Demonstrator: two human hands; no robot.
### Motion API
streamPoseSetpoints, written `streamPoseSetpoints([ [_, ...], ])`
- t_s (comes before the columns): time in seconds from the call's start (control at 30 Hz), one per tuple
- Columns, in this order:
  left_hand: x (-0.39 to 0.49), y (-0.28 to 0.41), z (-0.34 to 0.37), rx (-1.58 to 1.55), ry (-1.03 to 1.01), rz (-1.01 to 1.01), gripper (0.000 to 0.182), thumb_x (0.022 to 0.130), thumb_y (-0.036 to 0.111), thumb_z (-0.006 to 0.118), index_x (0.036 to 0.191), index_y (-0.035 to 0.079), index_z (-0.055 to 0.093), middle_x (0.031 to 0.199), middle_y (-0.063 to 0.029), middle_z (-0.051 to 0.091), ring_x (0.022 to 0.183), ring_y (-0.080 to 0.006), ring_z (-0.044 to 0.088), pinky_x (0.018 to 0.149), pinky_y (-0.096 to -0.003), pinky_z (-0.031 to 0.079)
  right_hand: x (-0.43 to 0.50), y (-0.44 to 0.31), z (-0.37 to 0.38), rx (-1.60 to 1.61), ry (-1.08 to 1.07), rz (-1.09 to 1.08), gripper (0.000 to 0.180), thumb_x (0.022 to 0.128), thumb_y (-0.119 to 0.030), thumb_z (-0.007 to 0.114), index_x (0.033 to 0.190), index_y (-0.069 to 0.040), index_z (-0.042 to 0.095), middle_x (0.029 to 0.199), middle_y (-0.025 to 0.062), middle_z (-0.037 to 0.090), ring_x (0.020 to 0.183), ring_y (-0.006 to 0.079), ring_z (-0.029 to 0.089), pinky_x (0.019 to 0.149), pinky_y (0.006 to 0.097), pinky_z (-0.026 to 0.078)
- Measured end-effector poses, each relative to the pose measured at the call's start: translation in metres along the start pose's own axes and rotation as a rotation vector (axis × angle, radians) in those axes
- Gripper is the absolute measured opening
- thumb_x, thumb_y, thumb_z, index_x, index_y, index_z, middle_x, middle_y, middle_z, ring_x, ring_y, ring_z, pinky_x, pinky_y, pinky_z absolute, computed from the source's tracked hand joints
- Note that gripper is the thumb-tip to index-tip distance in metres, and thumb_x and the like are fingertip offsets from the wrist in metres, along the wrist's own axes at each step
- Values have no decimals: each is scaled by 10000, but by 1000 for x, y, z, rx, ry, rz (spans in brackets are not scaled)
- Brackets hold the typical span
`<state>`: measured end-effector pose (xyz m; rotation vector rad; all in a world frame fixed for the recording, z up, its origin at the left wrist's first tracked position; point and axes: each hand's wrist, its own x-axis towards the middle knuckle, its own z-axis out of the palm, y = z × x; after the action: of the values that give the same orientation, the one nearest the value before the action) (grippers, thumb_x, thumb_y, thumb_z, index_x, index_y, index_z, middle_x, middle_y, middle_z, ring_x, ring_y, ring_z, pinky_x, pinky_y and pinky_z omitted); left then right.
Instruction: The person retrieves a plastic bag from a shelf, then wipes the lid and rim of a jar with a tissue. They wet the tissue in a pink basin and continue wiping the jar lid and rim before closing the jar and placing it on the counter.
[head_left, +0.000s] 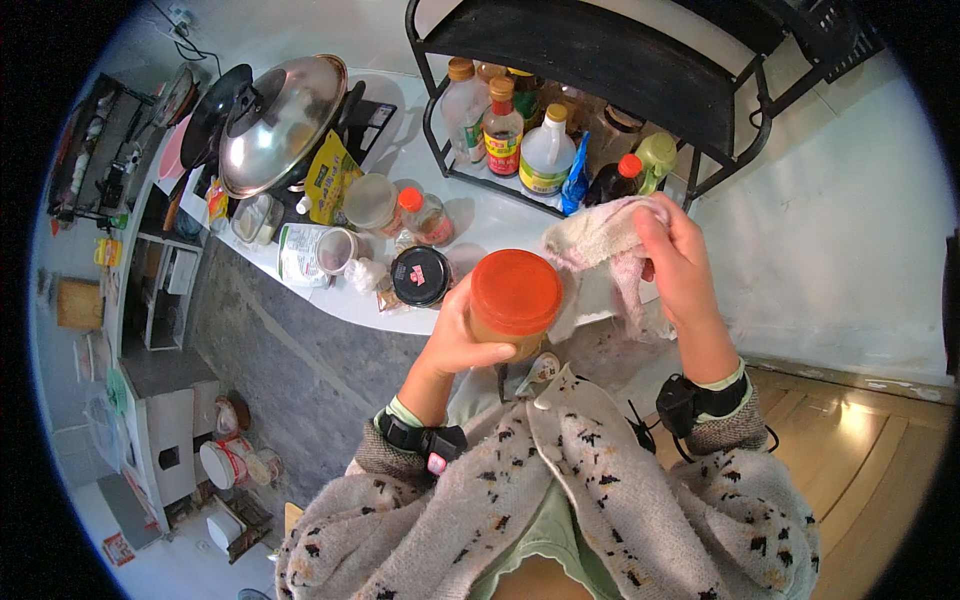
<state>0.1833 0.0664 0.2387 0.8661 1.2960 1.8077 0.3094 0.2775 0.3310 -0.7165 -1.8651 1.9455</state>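
My left hand (457, 330) is closed round a jar with a red-orange lid (517, 292), held up in front of my chest. The jar's body shows only below the lid, and its contents are hard to make out. To the right, my right hand (679, 255) grips a pale, pinkish damp-looking cloth (600, 229) by one end, and part of it hangs below the fingers. The cloth is beside the jar's lid, a little higher in the view. Left of my left hand, a jar with a black lid (420, 276) stands at the counter's front edge.
On the white counter (487, 217) stand a red-capped bottle (429, 217), plastic tubs, a yellow pouch (330, 180) and a wok with a domed metal lid (281, 124). A black metal rack (577, 67) at the back holds several sauce bottles. Buckets (225, 463) stand on the floor at left.
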Motion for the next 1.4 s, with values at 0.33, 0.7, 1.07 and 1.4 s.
streamPoseSetpoints([
  [0.33,2,6,1,-206,-148,-109,899,599,357,793,1310,-35,408,1242,-107,531,1157,-206,504,1007,-350,368,-2,5,18,-167,-637,-391,180,789,-124,655,908,-22,565,1249,135,465,1101,232,468,950,342,361],
  [0.7,0,17,1,-61,-153,-165,764,598,294,809,1212,-22,482,1103,-84,584,1019,-167,560,898,-316,443,5,0,44,-271,-710,-681,184,784,-112,672,939,-51,593,1130,95,518,1037,267,483,912,357,385],
  [1.07,2,22,2,808,131,170,738,516,290,809,1128,-11,528,920,-157,600,802,-331,611,719,-373,502,30,17,70,-323,-559,-408,215,871,-129,594,1024,19,567,964,103,495,898,213,521,825,300,415],
  [1.4,10,22,0,907,166,378,727,535,269,788,1182,65,525,941,-131,587,838,-309,609,731,-373,504,30,47,62,235,-264,299,215,950,-224,515,1032,-38,584,940,5,594,854,86,554,774,232,449],
])
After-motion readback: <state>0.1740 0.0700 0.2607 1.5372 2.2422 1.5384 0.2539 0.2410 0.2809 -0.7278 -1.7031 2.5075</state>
